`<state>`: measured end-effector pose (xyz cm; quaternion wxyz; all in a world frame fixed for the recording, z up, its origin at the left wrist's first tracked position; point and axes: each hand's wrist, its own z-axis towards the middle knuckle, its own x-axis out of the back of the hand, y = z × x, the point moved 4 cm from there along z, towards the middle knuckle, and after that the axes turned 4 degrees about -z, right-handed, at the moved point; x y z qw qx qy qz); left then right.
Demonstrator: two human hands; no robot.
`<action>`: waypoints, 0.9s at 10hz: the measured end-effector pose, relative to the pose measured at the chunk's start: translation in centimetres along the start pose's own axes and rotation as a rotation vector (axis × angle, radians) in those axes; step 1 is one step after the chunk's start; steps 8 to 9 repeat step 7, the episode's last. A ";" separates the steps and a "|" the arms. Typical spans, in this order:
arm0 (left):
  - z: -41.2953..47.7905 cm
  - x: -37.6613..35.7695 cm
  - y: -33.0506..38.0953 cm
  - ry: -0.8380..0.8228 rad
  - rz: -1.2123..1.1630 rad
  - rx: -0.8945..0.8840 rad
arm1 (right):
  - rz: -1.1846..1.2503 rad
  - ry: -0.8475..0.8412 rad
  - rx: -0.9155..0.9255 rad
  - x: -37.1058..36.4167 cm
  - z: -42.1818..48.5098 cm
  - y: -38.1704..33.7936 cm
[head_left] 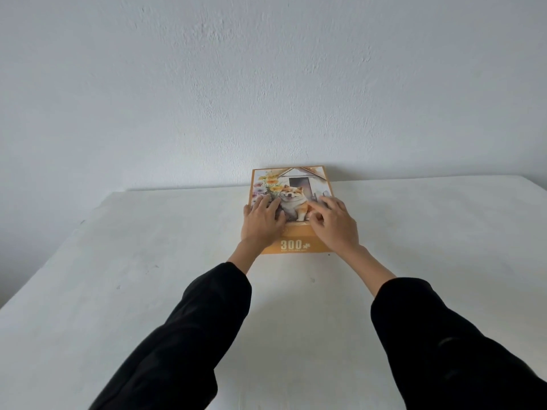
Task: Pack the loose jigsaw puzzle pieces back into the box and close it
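An orange jigsaw box (294,184) with a dog and flowers on its lid and "300" printed near its front edge lies flat and closed on the white table, its far end against the wall. My left hand (262,221) lies palm down on the left part of the lid, fingers spread. On the right part of the lid rests my right hand (333,221), fingers lightly bent and touching the picture. No loose puzzle pieces show anywhere.
The white table (148,276) stretches wide to both sides and toward me, with a few small dark specks on it. A plain white wall (266,84) rises right behind the box. Black sleeves cover both forearms.
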<state>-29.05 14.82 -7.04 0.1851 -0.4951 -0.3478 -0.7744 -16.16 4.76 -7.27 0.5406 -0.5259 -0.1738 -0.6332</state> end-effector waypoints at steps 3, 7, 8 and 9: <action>2.3 -0.6 -0.6 0.022 0.001 -0.017 | -0.024 0.025 0.004 -0.7 2.1 0.3; 1.1 -0.2 -0.4 0.130 -0.027 -0.007 | 0.165 0.274 -0.034 -0.1 0.0 0.5; 1.1 -0.2 -0.4 0.130 -0.027 -0.007 | 0.165 0.274 -0.034 -0.1 0.0 0.5; 1.1 -0.2 -0.4 0.130 -0.027 -0.007 | 0.165 0.274 -0.034 -0.1 0.0 0.5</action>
